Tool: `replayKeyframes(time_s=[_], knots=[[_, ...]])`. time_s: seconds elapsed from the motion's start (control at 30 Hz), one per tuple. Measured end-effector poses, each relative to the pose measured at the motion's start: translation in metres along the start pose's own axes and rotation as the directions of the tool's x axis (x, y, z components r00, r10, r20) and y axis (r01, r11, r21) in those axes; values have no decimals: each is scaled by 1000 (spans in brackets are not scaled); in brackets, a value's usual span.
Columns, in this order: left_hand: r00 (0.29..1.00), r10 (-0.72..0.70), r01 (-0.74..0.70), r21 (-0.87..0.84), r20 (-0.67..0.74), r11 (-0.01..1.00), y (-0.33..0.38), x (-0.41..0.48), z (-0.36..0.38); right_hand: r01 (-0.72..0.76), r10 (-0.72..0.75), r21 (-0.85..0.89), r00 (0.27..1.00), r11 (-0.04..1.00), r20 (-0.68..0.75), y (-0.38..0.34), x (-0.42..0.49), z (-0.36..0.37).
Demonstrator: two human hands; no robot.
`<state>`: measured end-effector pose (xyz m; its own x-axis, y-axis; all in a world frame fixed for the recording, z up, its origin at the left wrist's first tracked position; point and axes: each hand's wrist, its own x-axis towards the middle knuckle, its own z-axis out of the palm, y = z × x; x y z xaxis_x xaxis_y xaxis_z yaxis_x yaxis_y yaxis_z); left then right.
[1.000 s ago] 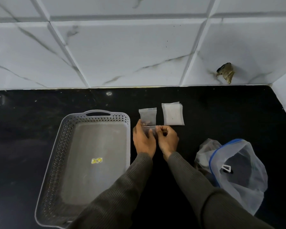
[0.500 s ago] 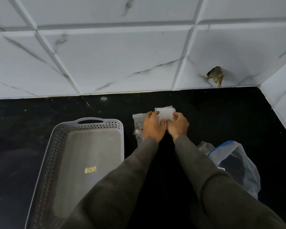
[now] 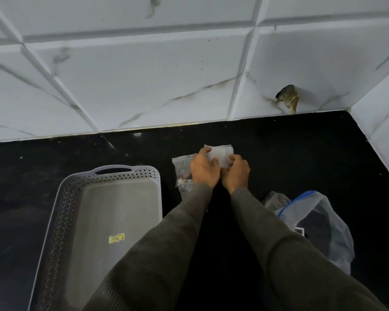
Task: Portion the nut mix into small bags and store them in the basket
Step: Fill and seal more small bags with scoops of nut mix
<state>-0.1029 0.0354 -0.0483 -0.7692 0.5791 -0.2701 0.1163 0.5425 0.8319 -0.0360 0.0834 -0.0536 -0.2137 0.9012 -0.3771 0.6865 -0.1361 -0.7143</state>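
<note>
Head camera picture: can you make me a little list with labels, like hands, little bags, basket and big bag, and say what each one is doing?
left hand: grips the stack of empty small bags
right hand: pinches the same stack's right side
filled small bags: two, it seems, on the counter just left of the hands, not in the basket
basket: grey, at the left; no bags seen inside, only a yellow sticker
big bag: clear with a blue zip, at the right
</note>
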Motion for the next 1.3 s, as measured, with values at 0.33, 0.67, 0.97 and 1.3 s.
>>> replayKeyframes(time_s=[0.33,0.67,0.97,1.3], knots=[[977,137,-173,-236,-163,956,1,-44,-35,40,-28,219,998,975,-61,-12,-46,-34],[876,483,-482,-53,-6,874,-42,-159,-61,-91,-35,462,966,882,256,18,-149,-78],[956,295,-282,-283,2,917,-41,-205,-65,-24,-76,451,976,892,202,50,-185,-92],[973,229,-212,-279,32,937,-30,-223,-65,326,-331,72,939,943,88,67,-198,-105]])
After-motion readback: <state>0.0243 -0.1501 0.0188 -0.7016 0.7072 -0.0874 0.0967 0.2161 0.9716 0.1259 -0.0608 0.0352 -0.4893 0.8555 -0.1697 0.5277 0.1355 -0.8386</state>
